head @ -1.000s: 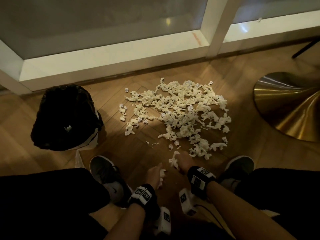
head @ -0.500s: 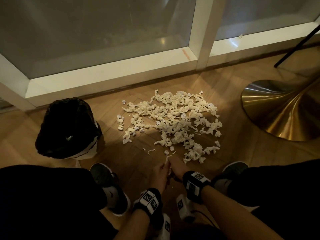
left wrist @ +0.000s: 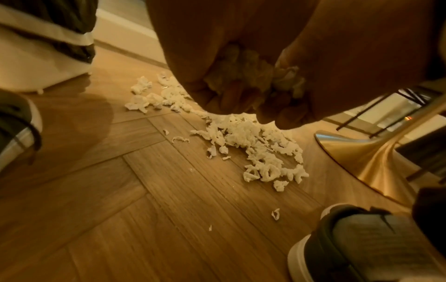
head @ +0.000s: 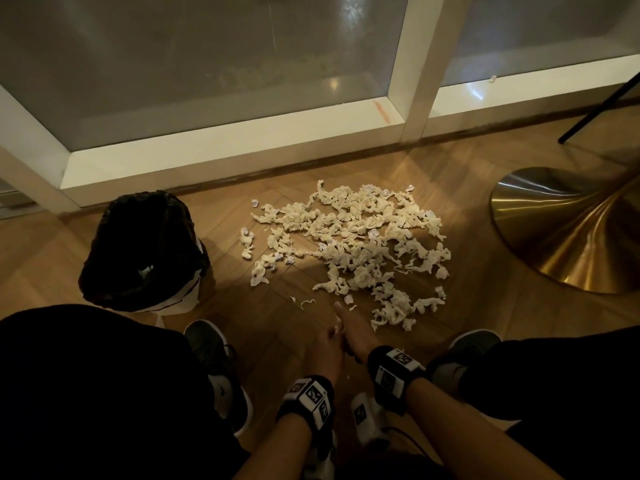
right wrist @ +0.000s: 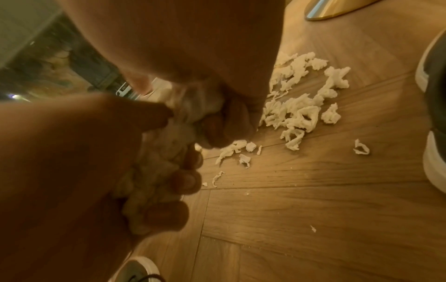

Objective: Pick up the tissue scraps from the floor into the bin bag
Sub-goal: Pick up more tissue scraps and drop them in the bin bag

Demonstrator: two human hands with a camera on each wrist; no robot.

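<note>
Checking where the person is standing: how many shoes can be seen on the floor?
2. The left shoe is beside the bin, lined with the bin bag; the right shoe sits near the tissue scraps. Legs partly hide both.

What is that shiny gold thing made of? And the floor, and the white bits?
Gold base: probably polished metal, brass-coloured; it mirrors streaks of light.
Floor: looks like wood or wood-look planks in a zigzag pattern, with grain lines and a soft sheen.
White bits: thin tissue paper, matte, crumpled and torn into ragged scraps.
</note>
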